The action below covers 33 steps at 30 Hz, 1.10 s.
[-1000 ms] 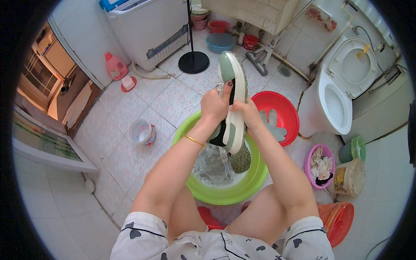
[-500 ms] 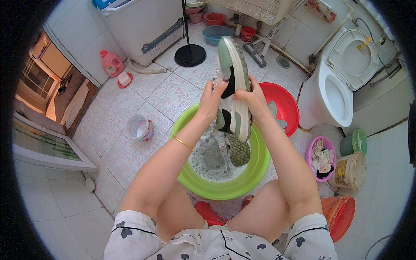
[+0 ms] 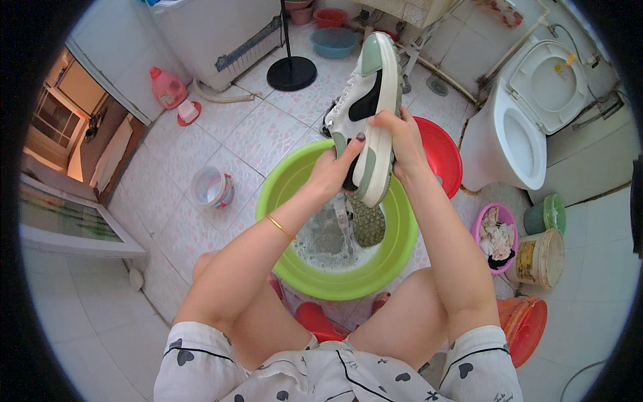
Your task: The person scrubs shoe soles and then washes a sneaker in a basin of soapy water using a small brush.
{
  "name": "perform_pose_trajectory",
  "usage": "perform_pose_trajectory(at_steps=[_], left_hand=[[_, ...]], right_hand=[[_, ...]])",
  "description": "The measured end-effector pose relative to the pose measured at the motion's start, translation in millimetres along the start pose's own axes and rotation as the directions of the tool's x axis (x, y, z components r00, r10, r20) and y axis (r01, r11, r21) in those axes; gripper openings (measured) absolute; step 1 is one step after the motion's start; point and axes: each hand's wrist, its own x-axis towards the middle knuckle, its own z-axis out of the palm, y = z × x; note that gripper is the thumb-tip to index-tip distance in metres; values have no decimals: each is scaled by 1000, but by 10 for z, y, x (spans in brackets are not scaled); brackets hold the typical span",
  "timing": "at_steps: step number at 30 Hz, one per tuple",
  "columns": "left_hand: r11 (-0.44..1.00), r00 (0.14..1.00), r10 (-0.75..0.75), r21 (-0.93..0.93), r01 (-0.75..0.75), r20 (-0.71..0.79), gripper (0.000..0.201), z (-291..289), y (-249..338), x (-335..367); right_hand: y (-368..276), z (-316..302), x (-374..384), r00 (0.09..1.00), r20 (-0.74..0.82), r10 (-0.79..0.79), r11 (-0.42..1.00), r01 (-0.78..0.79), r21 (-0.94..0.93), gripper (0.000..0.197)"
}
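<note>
A white sneaker [image 3: 379, 127] with black and sage-green panels is held up over a green basin [image 3: 269, 201]. My left hand [image 3: 334, 167] grips its heel end, thumb lying across the side. My right hand [image 3: 404, 137] is closed around the sole side at mid-shoe, with the thumb on the sole's white edge. The toe points up and away from me. Sudsy grey water [image 3: 321, 234] fills the basin below, where the patterned sole of another shoe [image 3: 368, 226] shows. Next to that sole lies a clear, shiny item I cannot make out.
A red basin [image 3: 442, 157] stands right of the green one, before the toilet [image 3: 519, 144]. A white tub [image 3: 212, 187] sits on the floor at left. Far left are a pink jug [image 3: 167, 89] and a round black stand base [image 3: 292, 73]. A pink clothes basket [image 3: 496, 238] and buckets line the right.
The sneaker has turned, its toe now leaning further right and showing more of the laces. My left hand has slid lower toward the heel. My right hand has moved slightly right.
</note>
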Motion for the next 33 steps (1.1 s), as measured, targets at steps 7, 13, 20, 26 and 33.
perform_pose_trajectory(at_steps=[7, 13, 20, 26, 33], left_hand=[[695, 917, 386, 685, -219, -98, 64, 77, -24, 92], [548, 832, 553, 775, -316, -52, 61, 112, -51, 146], [526, 830, 557, 785, -327, -27, 58, 161, -54, 181], [674, 862, 501, 658, -335, -75, 58, 189, -148, 203], [933, 972, -234, -282, 225, 1, 52, 170, 134, 48]], right_hand=[[76, -16, -5, 993, -21, 115, 992, -114, 44, 47], [135, -65, 35, 980, 9, 197, 978, -197, 64, 34], [116, -109, 74, 986, 0, 168, 986, -168, 18, 27], [17, -96, 42, 974, 17, 227, 974, -226, -34, 37], [-47, -65, 12, 997, -75, 14, 892, -46, -450, 97]])
